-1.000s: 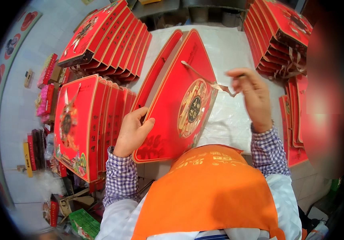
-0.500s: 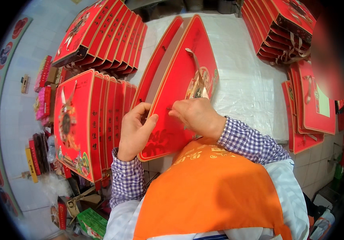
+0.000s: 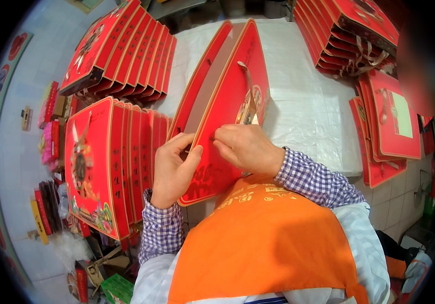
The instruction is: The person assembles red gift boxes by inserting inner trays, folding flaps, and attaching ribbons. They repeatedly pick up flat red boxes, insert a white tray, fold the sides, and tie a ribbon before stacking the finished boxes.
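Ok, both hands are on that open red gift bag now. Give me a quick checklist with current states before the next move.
1. Left hand grips the near edge of the open red gift bag: ok.
2. Right hand pinches at the bag's front panel: ok.
3. What the right fingers pinch: cannot tell, too small.
4. Ribbon handle lies on the front panel, free at its far end: ok.
5. Bag rests on the white table cover, apart from the stacked red bags: ok.
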`<state>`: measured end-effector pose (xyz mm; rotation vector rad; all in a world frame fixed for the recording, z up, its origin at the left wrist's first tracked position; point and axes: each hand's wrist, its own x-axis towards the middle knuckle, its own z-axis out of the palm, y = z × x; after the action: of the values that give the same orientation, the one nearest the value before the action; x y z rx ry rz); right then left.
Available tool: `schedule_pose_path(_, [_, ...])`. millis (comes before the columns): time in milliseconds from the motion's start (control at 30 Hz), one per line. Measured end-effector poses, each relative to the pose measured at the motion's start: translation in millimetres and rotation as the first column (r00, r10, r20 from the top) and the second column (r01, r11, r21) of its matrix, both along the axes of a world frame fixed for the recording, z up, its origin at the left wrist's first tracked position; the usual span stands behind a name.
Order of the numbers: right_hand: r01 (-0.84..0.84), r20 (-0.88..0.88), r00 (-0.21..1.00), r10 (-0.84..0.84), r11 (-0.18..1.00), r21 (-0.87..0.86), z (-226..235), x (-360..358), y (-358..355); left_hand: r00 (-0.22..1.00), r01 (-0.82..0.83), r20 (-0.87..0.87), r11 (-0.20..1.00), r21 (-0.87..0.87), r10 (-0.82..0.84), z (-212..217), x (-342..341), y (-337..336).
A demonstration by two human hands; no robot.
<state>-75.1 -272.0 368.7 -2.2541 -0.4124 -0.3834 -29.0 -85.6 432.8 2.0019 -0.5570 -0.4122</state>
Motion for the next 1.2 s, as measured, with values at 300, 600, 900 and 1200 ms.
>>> schedule_pose_path(300, [-0.066,-0.036,0.997,0.069,0.995,0.077,5.2,2.7,-10.2,0.991,0.047,0.123,0.998,0.038,-0.052,6.5,-1.7,-8.3])
schedule_pose_path(600, [-0.097,-0.083,0.992,0.097,0.995,0.006,15.4,2.2,-21.0,0.954,0.113,0.269,0.990,0.085,-0.132,9.0,-5.1,-17.3])
schedule_pose_path(900, [0.010,0.090,0.996,0.004,0.986,-0.163,15.6,-7.8,-16.4,0.964,0.094,0.243,0.993,0.067,-0.108,8.5,-10.0,-22.6])
schedule_pose_path(1200, [0.015,0.070,0.997,-0.014,1.000,-0.015,8.8,-10.4,-15.8,0.963,0.105,0.230,0.983,0.153,-0.139,12.5,-12.7,-24.6])
